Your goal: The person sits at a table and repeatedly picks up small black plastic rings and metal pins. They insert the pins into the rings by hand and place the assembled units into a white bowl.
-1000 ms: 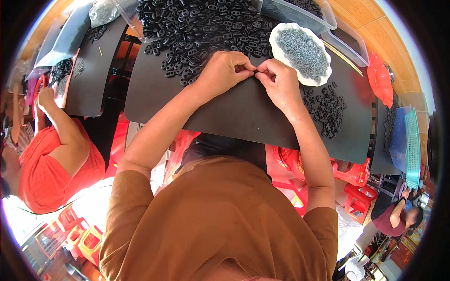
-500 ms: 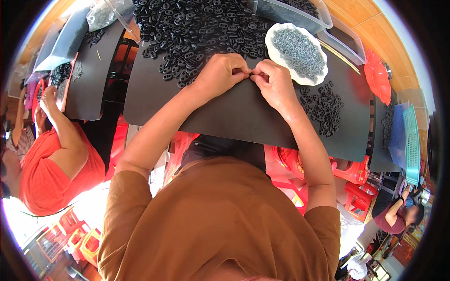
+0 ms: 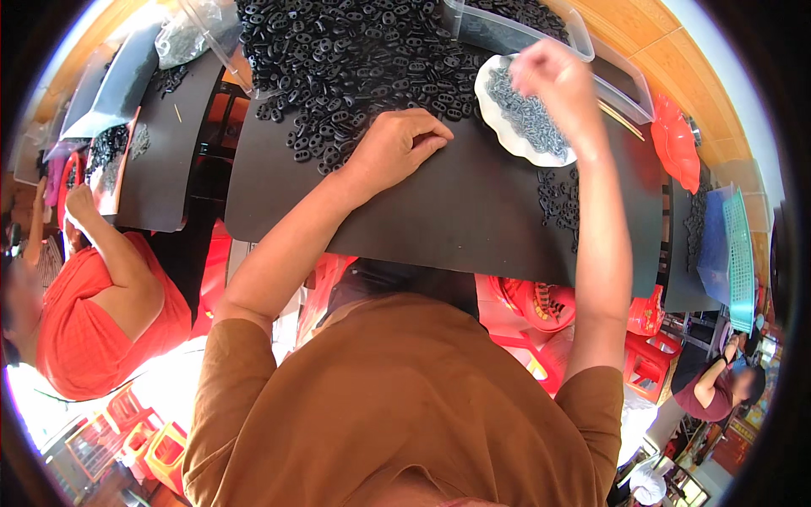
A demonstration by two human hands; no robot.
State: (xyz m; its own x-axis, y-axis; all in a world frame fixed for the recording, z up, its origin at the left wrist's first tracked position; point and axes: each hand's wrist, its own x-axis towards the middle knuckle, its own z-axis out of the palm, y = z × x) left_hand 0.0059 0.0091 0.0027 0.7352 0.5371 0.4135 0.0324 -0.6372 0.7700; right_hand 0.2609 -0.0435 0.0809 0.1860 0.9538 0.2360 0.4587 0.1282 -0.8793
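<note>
My left hand (image 3: 395,150) rests above the dark tabletop at the near edge of a wide heap of black plastic pieces (image 3: 363,63), flat ovals with two holes. Its thumb and fingers are closed; whatever sits between them is hidden. Over a white scalloped dish (image 3: 538,159) reaches my right hand (image 3: 559,89), its fingers smeared by motion. Small grey metal pieces, like screws or pins, (image 3: 525,117) fill the dish. Beside my right forearm lies a smaller pile of black pieces (image 3: 557,201), partly covered by the arm.
Clear plastic bins (image 3: 507,35) stand along the far side, with thin sticks (image 3: 623,121) and a red scalloped dish (image 3: 674,152) to the right. A turquoise basket (image 3: 741,258) is farther right. At left, a person in red (image 3: 110,313) works at another table (image 3: 160,190).
My hands were together, fingertips meeting over the table. The right one has moved away, up and right, to the dish. My left hand has stayed nearly in place.
</note>
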